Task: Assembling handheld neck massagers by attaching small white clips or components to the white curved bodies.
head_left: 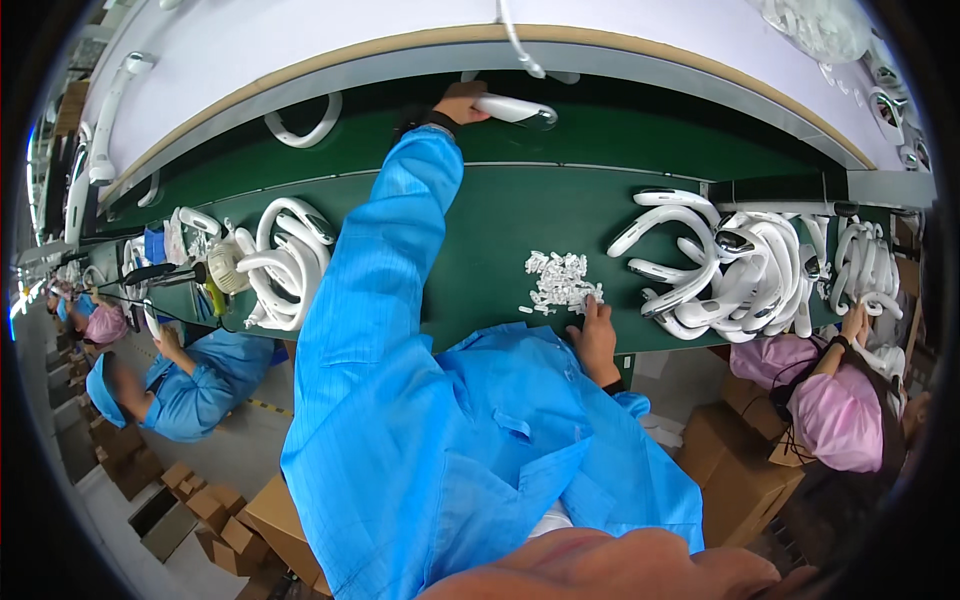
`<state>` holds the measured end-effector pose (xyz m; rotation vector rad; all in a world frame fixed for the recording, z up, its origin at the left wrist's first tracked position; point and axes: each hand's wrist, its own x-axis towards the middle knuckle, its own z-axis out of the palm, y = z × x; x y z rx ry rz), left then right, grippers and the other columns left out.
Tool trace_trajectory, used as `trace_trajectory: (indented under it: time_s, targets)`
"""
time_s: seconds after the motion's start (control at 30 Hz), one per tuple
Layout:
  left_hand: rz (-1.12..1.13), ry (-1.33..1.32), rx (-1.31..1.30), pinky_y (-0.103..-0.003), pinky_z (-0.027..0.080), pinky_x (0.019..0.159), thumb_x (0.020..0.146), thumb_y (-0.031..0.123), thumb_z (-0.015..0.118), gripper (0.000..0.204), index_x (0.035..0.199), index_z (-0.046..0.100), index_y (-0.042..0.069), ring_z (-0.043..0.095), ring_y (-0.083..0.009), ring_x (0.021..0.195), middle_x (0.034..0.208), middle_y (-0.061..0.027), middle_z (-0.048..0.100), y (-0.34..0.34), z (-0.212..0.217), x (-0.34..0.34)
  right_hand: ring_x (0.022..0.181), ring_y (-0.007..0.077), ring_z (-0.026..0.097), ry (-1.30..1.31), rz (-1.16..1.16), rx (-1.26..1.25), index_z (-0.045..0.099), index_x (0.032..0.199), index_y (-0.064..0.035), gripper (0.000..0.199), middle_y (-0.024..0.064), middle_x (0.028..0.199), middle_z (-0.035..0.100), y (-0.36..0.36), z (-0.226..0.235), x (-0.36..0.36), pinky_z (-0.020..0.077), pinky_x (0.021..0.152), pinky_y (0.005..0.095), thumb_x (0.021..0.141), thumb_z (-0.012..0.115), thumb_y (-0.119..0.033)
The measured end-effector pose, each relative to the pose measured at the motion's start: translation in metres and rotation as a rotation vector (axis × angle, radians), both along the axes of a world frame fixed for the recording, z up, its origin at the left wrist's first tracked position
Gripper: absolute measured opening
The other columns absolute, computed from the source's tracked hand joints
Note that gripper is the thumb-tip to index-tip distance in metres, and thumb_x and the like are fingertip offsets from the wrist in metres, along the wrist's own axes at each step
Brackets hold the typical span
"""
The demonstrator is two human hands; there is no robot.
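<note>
Stretched far forward, my left hand (460, 104) is closed on one end of a white curved neck fan (516, 110). It holds the fan over the dark green belt (640, 125) beyond the bench. My right hand (597, 342) is low at the bench's near edge, its fingers drawn together at the right side of a pile of small white plastic parts (560, 280). Whatever its fingertips pinch is too small to make out. Many white neck fans (760, 275) lie heaped to the right of the pile. Several more fans (285, 262) are stacked left of my left arm.
Another neck fan (305, 122) lies on the belt at the left. A pale shelf (400, 30) overhangs the belt, with a white cable (515, 40) hanging down. Co-workers in blue (215, 375) and pink (840, 410) sit on either side. Cardboard boxes (735, 465) stand below.
</note>
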<state>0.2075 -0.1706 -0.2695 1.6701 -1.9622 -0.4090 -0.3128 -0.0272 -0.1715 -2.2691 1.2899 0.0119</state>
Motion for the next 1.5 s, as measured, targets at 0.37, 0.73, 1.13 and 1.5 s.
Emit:
trace_trajectory:
  time_s: [0.37,0.73,1.13,1.5]
  targets:
    - [0.57,2.077,0.383,-0.044,0.05,0.087,0.091,0.014,0.046,0.033,0.118,0.041,-0.004,0.057,-0.0311,0.1,0.113,-0.0201,0.053,0.086,0.078,-0.098,0.076,0.0317,0.061,-0.299,0.078,-0.146,0.062,0.093,-0.0022,0.019,0.0161,0.083,0.061,-0.034,-0.044,-0.005,0.0495,0.065,0.0387,0.074,0.065,-0.004]
    - [0.501,2.19,0.568,-0.035,0.055,0.071,0.083,0.012,0.061,0.037,0.115,0.048,-0.002,0.061,-0.0276,0.084,0.106,-0.0209,0.058,0.225,0.123,-0.234,0.067,0.0124,0.062,-0.942,-0.64,0.909,0.062,0.091,0.0015,0.009,0.0069,0.079,0.064,-0.047,-0.031,-0.001,0.0522,0.059,0.0228,0.085,0.058,-0.003]
    - [0.587,2.129,0.506,-0.044,0.053,0.078,0.085,0.008,0.055,0.035,0.115,0.04,0.002,0.06,-0.0299,0.091,0.106,-0.0193,0.056,0.232,0.124,-0.285,0.063,0.0107,0.061,-0.8,-0.408,0.62,0.062,0.087,0.0022,0.009,0.0082,0.075,0.065,-0.051,-0.037,0.015,0.0509,0.058,0.0221,0.078,0.064,0.001]
    - [0.42,1.996,0.612,-0.041,0.056,0.068,0.082,0.007,0.054,0.043,0.123,0.041,0.004,0.062,-0.0257,0.087,0.106,-0.016,0.055,0.216,0.157,-0.314,0.073,0.0144,0.064,-0.908,-0.173,0.923,0.062,0.094,0.0047,0.012,0.0104,0.081,0.066,-0.041,0.076,0.07,0.054,0.066,0.0255,0.084,0.057,0.0]
